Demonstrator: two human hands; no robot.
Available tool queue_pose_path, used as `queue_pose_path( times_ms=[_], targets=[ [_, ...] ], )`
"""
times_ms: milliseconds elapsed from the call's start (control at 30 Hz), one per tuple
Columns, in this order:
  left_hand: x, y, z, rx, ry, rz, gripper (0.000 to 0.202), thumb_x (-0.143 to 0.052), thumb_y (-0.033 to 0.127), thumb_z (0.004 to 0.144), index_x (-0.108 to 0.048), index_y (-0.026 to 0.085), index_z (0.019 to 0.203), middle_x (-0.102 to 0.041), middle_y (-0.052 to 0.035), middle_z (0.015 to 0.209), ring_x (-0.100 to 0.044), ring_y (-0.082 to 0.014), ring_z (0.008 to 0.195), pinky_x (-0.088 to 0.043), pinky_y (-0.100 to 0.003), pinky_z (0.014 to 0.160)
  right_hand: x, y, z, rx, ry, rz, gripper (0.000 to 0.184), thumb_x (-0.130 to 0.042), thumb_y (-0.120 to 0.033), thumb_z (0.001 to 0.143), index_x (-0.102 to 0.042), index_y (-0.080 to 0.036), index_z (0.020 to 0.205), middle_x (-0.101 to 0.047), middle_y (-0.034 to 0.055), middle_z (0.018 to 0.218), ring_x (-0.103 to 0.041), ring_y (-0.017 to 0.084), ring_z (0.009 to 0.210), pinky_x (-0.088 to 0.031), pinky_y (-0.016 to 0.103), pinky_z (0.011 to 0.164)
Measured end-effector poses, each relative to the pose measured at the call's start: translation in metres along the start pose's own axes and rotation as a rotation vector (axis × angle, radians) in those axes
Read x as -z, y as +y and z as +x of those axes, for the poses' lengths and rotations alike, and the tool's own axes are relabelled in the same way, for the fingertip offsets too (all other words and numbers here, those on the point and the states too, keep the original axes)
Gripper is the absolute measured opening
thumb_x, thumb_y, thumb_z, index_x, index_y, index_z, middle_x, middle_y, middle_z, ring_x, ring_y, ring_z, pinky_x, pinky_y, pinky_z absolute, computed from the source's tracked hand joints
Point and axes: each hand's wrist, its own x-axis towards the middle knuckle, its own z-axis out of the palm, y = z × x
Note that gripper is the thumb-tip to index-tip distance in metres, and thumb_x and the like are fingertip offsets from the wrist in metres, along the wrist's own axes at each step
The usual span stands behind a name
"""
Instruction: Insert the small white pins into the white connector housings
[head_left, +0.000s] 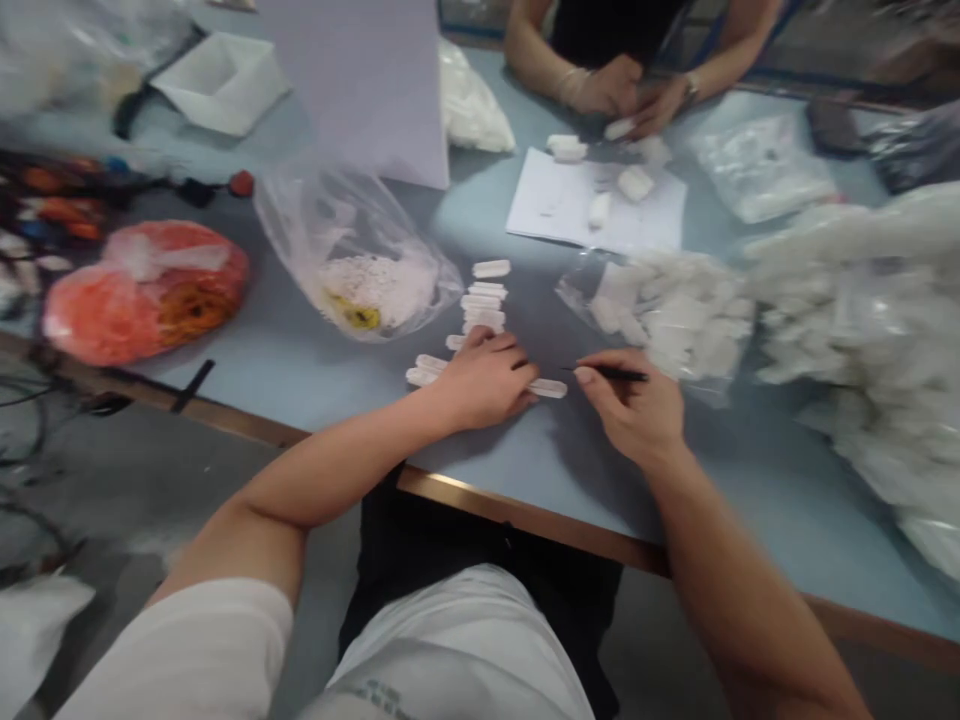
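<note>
My left hand [484, 380] rests on the blue-grey table [315, 370] with its fingers curled over a small white oblong piece [549, 388], pinning it down. Several more white pieces [486, 298] lie in a row just beyond that hand, and two more white pieces [424, 370] lie to its left. My right hand [634, 405] pinches thin black tweezers [611, 373] whose tip points left toward the held piece.
A clear bag of white bits [360, 255] and an orange bag [142, 290] lie left. Bags of white parts [675, 310] pile up right. Across the table another person's hands [630, 95] work over a white sheet [592, 205]. A white box [221, 80] stands far left.
</note>
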Motion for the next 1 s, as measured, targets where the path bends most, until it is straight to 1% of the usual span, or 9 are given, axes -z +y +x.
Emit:
queue_pose_path(
  times_ms=[67,167,333,533,767,1000],
  targets=[
    [-0.0009,-0.0018,0.0015,-0.01,0.007,-0.008,0.019,-0.06,0.037,0.087,-0.067,0.019,0.089,-0.068,-0.0066,0.086,-0.057,-0.0256,0.097,-0.036,-0.044,0.086,0.0,-0.0012,0.0023,-0.013,-0.046,0.021,0.02,-0.064,-0.039,0.084,-0.07,-0.02,0.085,-0.071,0.0035,0.079,-0.064,0.015,0.068,-0.048,0.026,0.06],
    [-0.0032,-0.0026,0.0028,-0.035,0.001,-0.02,0.021,-0.057,0.038,0.089,-0.067,0.019,0.088,-0.067,-0.0054,0.083,-0.058,-0.0244,0.093,-0.038,-0.044,0.088,-0.0009,-0.002,0.0039,-0.016,-0.11,0.068,0.021,-0.062,-0.04,0.085,-0.068,-0.02,0.082,-0.07,0.0027,0.076,-0.064,0.015,0.068,-0.048,0.025,0.062],
    [-0.0081,-0.0036,0.0034,-0.04,0.024,-0.03,0.022,-0.057,0.038,0.09,-0.067,0.019,0.086,-0.068,-0.0049,0.084,-0.058,-0.0245,0.094,-0.039,-0.045,0.089,-0.0044,-0.0008,0.004,-0.048,-0.184,0.12,0.021,-0.063,-0.042,0.085,-0.07,-0.021,0.083,-0.07,0.0013,0.074,-0.062,0.014,0.064,-0.047,0.025,0.062],
    [-0.0075,-0.0044,0.0041,-0.053,0.012,-0.025,0.023,-0.056,0.038,0.09,-0.066,0.018,0.082,-0.067,-0.0046,0.081,-0.058,-0.0244,0.092,-0.04,-0.045,0.088,-0.0058,-0.0008,0.0056,0.027,-0.196,0.097,0.018,-0.062,-0.037,0.087,-0.07,-0.022,0.082,-0.069,0.0025,0.079,-0.064,0.015,0.073,-0.048,0.027,0.069],
    [-0.0052,-0.0033,0.0055,-0.053,-0.012,-0.024,0.024,-0.055,0.038,0.091,-0.066,0.018,0.083,-0.066,-0.005,0.08,-0.058,-0.0249,0.092,-0.041,-0.045,0.087,-0.006,-0.0032,0.007,0.018,-0.215,0.078,0.016,-0.062,-0.036,0.087,-0.069,-0.023,0.082,-0.069,0.0022,0.078,-0.064,0.017,0.075,-0.048,0.028,0.07],
    [-0.0053,-0.0034,0.006,-0.059,-0.018,-0.013,0.025,-0.054,0.038,0.091,-0.066,0.018,0.082,-0.067,-0.0057,0.081,-0.058,-0.025,0.092,-0.041,-0.045,0.087,-0.009,-0.0039,0.0079,0.058,-0.221,0.012,0.016,-0.058,-0.033,0.089,-0.069,-0.023,0.082,-0.07,0.0025,0.079,-0.064,0.017,0.075,-0.048,0.03,0.073]
  ],
)
